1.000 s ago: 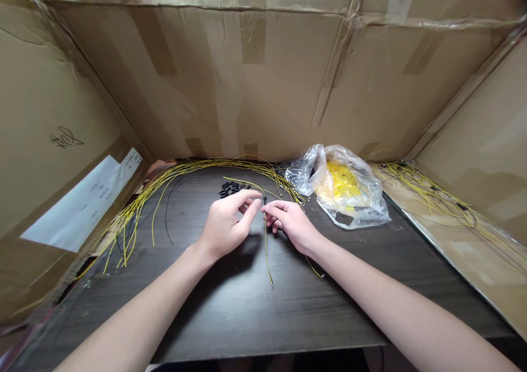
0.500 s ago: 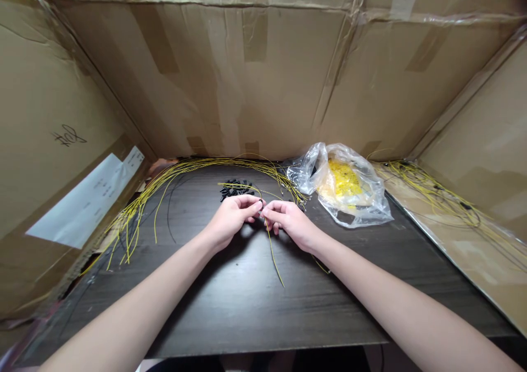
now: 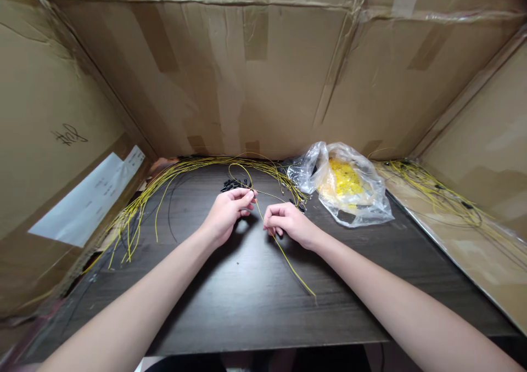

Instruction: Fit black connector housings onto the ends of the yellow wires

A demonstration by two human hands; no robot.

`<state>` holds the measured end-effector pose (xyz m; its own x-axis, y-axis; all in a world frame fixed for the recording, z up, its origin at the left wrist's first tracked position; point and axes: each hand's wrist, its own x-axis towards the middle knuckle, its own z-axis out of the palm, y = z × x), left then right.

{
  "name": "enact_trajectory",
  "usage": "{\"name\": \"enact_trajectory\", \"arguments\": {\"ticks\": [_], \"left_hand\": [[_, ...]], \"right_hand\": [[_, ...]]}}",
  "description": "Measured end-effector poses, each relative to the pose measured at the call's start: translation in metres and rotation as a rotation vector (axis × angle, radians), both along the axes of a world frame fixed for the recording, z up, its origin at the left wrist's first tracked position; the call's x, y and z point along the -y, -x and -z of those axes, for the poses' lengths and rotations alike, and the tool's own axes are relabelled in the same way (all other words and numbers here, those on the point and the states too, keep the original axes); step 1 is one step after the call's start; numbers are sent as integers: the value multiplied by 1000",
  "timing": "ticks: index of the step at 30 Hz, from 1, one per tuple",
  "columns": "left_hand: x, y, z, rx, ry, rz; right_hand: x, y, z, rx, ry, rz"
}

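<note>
— Cardboard walls (image 3: 247, 86) are set around a dark wood tabletop (image 3: 230, 306); where is the yellow wire (image 3: 284, 257) held?
— By the left hand (image 3: 227, 214), its fingertips (image 3: 248, 197) apparently pressed together on it, with a loop (image 3: 237, 164) standing behind them.
— And its long axis?
— Laid diagonally, down and rightward, past the right hand (image 3: 290, 224), which is nearer the free end (image 3: 313, 293). Whether it is pinched there cannot be told.

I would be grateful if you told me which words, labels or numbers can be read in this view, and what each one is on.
Black handwritten scrawl on the brown cardboard left wall: illegible, cannot be quoted.
White paper label on the same wall: small printed lines, too small and blurred to read.
</note>
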<state>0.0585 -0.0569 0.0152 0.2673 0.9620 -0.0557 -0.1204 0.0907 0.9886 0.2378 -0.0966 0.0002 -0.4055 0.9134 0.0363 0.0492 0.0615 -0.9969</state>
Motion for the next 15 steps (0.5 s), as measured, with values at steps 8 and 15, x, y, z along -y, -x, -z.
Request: {"name": "enact_trajectory", "arguments": {"ticks": [8, 15], "left_hand": [[7, -3, -4, -97, -50, 164], [7, -5, -1, -138, -79, 137]], "right_hand": [[-1, 2, 1, -118, 78, 108], [-2, 2, 2, -149, 87, 119]]}}
